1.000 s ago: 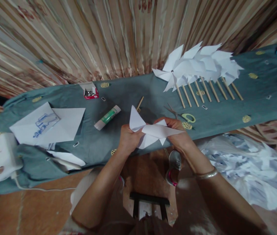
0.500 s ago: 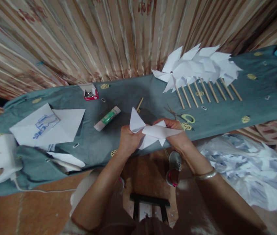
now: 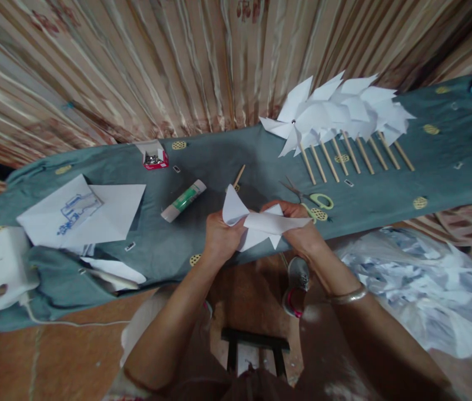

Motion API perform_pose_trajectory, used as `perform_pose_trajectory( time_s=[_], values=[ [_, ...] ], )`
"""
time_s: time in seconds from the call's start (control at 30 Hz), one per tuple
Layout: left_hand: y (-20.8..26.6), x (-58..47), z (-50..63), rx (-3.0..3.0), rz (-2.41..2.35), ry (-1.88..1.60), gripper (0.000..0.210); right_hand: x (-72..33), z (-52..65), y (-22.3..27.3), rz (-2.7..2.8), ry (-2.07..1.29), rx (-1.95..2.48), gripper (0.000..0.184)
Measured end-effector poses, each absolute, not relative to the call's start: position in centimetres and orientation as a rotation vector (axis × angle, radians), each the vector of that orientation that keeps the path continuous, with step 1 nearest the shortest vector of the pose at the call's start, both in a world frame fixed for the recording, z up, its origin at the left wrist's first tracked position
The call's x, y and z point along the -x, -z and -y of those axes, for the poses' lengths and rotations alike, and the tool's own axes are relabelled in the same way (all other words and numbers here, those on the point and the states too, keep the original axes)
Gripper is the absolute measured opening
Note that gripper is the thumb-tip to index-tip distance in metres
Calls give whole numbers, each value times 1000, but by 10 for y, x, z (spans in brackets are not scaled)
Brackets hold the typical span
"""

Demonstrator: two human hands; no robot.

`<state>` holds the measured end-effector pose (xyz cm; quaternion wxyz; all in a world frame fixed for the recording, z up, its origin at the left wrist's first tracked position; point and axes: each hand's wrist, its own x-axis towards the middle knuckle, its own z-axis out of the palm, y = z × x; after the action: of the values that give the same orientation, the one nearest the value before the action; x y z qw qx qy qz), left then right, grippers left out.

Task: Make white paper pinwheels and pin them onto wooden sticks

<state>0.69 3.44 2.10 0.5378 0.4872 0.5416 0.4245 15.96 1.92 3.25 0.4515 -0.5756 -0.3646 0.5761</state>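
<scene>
Between my hands is a white paper pinwheel (image 3: 275, 224), its blades folded and pointing out several ways, held over the table's front edge. My left hand (image 3: 222, 236) is closed on its left side, the fingers partly hidden by the paper. On the right side, my right hand (image 3: 300, 228) grips the paper, with fingers behind it. Scissors with light green handles (image 3: 321, 201) lie just beyond my right hand. A short wooden stick (image 3: 239, 175) and a green-and-white glue stick (image 3: 185, 200) rest past my left hand.
Finished paper pinwheels (image 3: 336, 111) on wooden sticks lie overlapping at the back right. A small red box (image 3: 155, 158) of metal pins, paper sheets (image 3: 114, 211) and a white power adapter (image 3: 4, 270) are leftward. A plastic bag (image 3: 428, 295) of paper pieces stands right of the table.
Both hands keep their hold on the paper pinwheel, almost unmoved. The view has shifted very slightly; the things on the table stay in place.
</scene>
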Motion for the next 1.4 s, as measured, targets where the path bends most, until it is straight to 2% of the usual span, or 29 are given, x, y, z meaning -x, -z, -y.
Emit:
perform_pose_trajectory(
  time_s=[0.37, 0.57, 0.77, 1.13, 1.4],
  values=[
    [-21, -6, -38, -1017, -1204, -1030, 23, -165, -21, -29, 959, -1386, 1415, 18],
    [-21, -8, -36, -876, -1197, -1025, 24, -166, -20, -28, 892, -1414, 1414, 21],
    [-25, -10, -33, -749, -1180, -1008, 24, -162, -18, -31, 789, -1614, 1338, 28],
    [-24, -10, -33, -703, -1154, -995, 28, -162, -18, -34, 795, -1669, 1342, 34],
    [-26, -11, -34, -672, -1143, -964, 37, -164, -19, -32, 777, -1689, 1358, 30]
  ],
)
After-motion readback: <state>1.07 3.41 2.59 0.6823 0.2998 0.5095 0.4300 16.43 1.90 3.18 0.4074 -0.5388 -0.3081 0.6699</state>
